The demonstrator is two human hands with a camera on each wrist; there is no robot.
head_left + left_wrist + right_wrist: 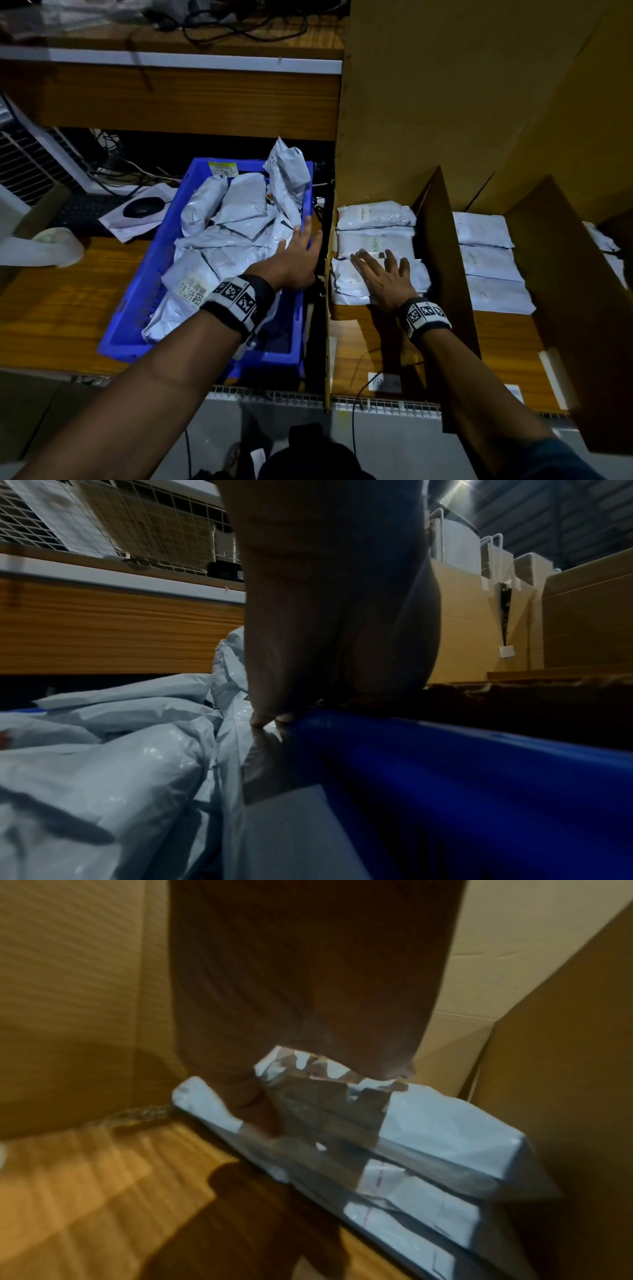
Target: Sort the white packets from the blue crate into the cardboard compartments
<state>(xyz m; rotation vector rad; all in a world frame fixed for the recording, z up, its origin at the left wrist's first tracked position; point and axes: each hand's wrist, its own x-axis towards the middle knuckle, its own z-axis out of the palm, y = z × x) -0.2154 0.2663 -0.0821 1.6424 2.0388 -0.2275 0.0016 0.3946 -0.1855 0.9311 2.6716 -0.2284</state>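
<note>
The blue crate (147,284) sits left of centre, heaped with crumpled white packets (239,212). My left hand (301,241) reaches over the crate's right rim (445,764) with straight fingers, the tips touching the packets (103,777) beside that rim; it holds nothing. Three white packets lie in a row in the first cardboard compartment (359,342). My right hand (383,270) lies flat, fingers spread, on the nearest packet (346,284). In the right wrist view the right hand (308,1028) presses on that packet (445,1123).
A cardboard divider (442,240) separates the first compartment from a second one holding more packets (486,260); a third shows at far right. A tall cardboard wall (445,102) stands behind. A mouse (142,207), keyboard (82,212) and white roll (58,246) lie left of the crate.
</note>
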